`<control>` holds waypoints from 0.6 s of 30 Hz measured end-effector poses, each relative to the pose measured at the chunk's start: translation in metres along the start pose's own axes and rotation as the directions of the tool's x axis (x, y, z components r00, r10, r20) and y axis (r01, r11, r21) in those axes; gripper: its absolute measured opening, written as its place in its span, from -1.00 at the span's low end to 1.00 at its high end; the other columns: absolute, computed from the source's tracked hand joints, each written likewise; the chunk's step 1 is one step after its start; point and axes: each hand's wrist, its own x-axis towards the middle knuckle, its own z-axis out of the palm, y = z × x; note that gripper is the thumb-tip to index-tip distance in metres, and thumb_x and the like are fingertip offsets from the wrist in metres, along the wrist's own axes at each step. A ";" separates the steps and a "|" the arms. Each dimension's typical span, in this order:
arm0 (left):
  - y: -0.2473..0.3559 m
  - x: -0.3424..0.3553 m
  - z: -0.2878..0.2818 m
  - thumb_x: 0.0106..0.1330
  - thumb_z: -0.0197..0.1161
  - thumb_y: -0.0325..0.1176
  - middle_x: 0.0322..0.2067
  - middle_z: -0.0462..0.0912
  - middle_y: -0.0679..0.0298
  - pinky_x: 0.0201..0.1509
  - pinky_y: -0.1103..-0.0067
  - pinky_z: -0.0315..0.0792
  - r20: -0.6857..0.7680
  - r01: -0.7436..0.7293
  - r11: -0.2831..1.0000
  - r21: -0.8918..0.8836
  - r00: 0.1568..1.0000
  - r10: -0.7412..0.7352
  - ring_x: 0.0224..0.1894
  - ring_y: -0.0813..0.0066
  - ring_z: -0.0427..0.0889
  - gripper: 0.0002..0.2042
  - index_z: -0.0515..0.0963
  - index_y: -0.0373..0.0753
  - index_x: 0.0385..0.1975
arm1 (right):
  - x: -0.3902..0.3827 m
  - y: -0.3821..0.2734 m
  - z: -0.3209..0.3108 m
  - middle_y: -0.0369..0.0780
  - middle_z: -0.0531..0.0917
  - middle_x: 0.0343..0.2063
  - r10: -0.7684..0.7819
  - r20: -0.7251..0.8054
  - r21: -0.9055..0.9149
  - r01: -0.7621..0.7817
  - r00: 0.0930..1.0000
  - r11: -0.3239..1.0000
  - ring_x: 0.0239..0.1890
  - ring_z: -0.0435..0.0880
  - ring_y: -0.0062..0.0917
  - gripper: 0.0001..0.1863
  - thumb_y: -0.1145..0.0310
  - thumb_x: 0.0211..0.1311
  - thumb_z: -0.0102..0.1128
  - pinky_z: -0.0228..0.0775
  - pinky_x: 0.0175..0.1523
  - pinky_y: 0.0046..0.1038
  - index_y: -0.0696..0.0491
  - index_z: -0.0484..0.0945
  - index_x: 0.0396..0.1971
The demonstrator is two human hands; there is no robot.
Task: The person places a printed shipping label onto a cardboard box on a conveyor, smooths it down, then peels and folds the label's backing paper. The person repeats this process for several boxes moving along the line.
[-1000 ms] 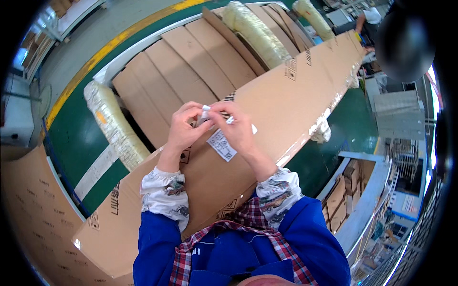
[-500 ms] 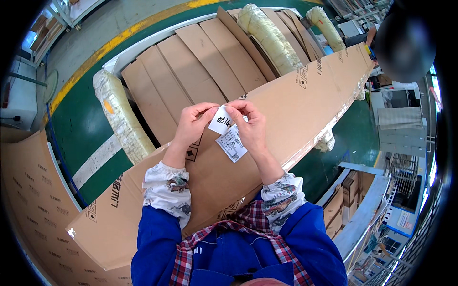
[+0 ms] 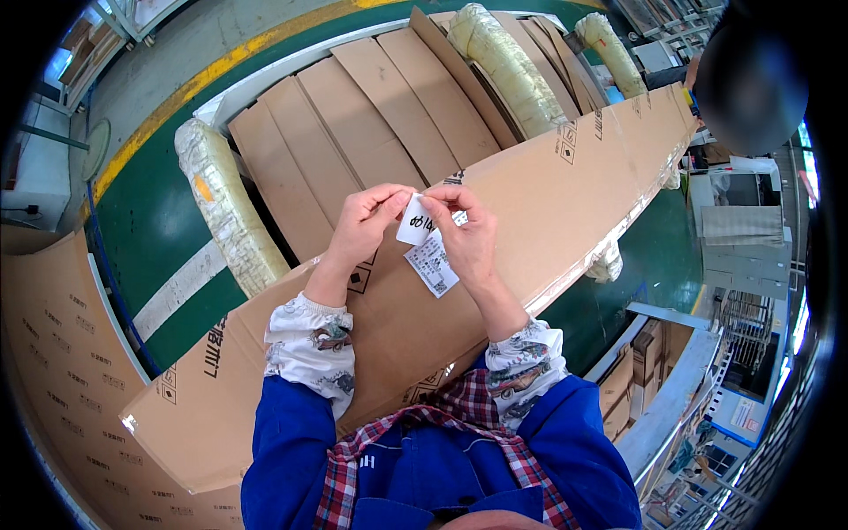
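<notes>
Lifted higher now: small white sticker (image 3: 413, 221), pinched by left hand (image 3: 367, 223) and right hand (image 3: 466, 238) above long cardboard box (image 3: 548, 203).

A small white label (image 3: 413, 221) with dark handwriting is pinched upright between the fingertips of both hands. Just below the right hand (image 3: 466, 240), a larger printed white sticker (image 3: 433, 263) lies flat on the long brown cardboard box (image 3: 548, 203).
</notes>
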 end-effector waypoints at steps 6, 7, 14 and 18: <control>-0.004 0.001 0.000 0.15 0.19 -0.44 -0.41 0.58 0.33 -0.25 0.69 0.35 -0.002 -0.129 0.968 0.215 0.991 0.132 -0.35 0.65 0.47 -0.85 0.56 -0.32 -0.31 | 0.000 -0.004 -0.001 -0.28 0.60 -0.47 -0.013 -0.014 -0.005 0.013 1.000 1.000 -0.40 0.52 -0.69 -0.90 0.49 0.06 0.20 0.36 -0.26 -0.65 0.18 0.53 -0.42; -0.004 0.001 0.000 0.14 0.21 -0.44 -0.41 0.58 0.32 -0.25 0.69 0.35 -0.009 -0.135 0.963 0.235 0.990 0.141 -0.35 0.65 0.47 -0.85 0.56 -0.31 -0.31 | 0.000 -0.003 -0.001 -0.28 0.60 -0.45 -0.021 -0.004 -0.012 0.021 1.000 1.000 -0.40 0.51 -0.70 -0.89 0.49 0.07 0.20 0.35 -0.26 -0.67 0.18 0.53 -0.40; -0.011 0.001 -0.002 0.14 0.21 -0.48 -0.43 0.58 0.32 -0.28 0.71 0.35 -0.099 -0.123 0.988 0.088 0.986 0.132 -0.37 0.67 0.47 -0.87 0.56 -0.35 -0.33 | 0.000 -0.007 0.004 -0.25 0.60 -0.46 -0.014 -0.064 -0.040 0.011 0.998 0.999 -0.41 0.56 -0.63 -0.87 0.47 0.02 0.23 0.40 -0.27 -0.62 0.17 0.55 -0.40; -0.012 0.002 -0.002 0.14 0.21 -0.48 -0.44 0.57 0.33 -0.30 0.73 0.36 -0.128 -0.121 0.993 -0.005 0.985 0.120 -0.38 0.68 0.47 -0.86 0.55 -0.36 -0.33 | 0.000 -0.007 0.001 -0.25 0.60 -0.45 0.084 -0.015 -0.002 -0.084 0.996 0.996 -0.39 0.56 -0.65 -0.86 0.45 0.05 0.21 0.39 -0.26 -0.63 0.18 0.55 -0.38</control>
